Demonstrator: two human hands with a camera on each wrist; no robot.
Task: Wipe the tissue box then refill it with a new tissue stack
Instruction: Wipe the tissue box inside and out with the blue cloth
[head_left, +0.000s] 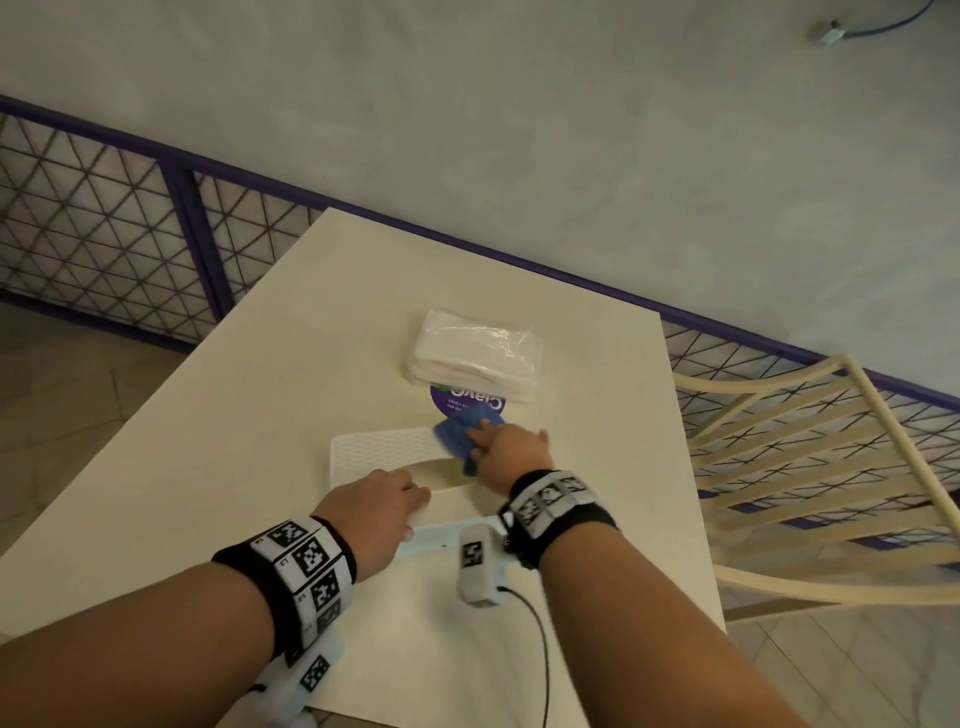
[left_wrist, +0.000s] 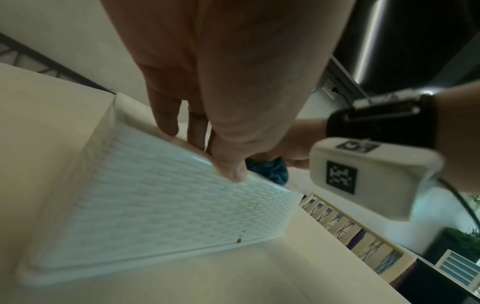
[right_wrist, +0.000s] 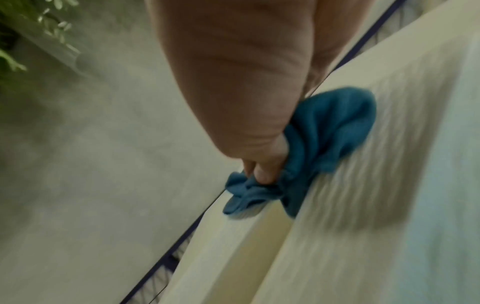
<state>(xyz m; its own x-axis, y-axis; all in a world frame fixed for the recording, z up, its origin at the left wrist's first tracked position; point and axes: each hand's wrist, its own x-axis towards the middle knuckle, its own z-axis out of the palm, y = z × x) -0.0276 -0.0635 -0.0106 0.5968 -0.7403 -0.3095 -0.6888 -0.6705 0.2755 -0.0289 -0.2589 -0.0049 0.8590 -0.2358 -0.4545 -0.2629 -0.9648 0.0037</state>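
A white tissue box (head_left: 384, 454) with a woven texture stands on the cream table (head_left: 208, 493). My left hand (head_left: 387, 506) holds its near top edge, fingers over the rim and thumb on the side face (left_wrist: 161, 216). My right hand (head_left: 511, 452) grips a bunched blue cloth (head_left: 460, 434) and presses it on the box's top right corner. The right wrist view shows thumb and fingers pinching the cloth (right_wrist: 332, 131) against the blurred box top (right_wrist: 376, 185). A plastic-wrapped stack of white tissues (head_left: 475, 358) lies just behind the box.
A round purple label (head_left: 467, 402) shows on the table under the tissue stack. A cream slatted chair (head_left: 810, 467) stands at the table's right side. A purple-framed mesh fence (head_left: 130, 234) runs behind the table.
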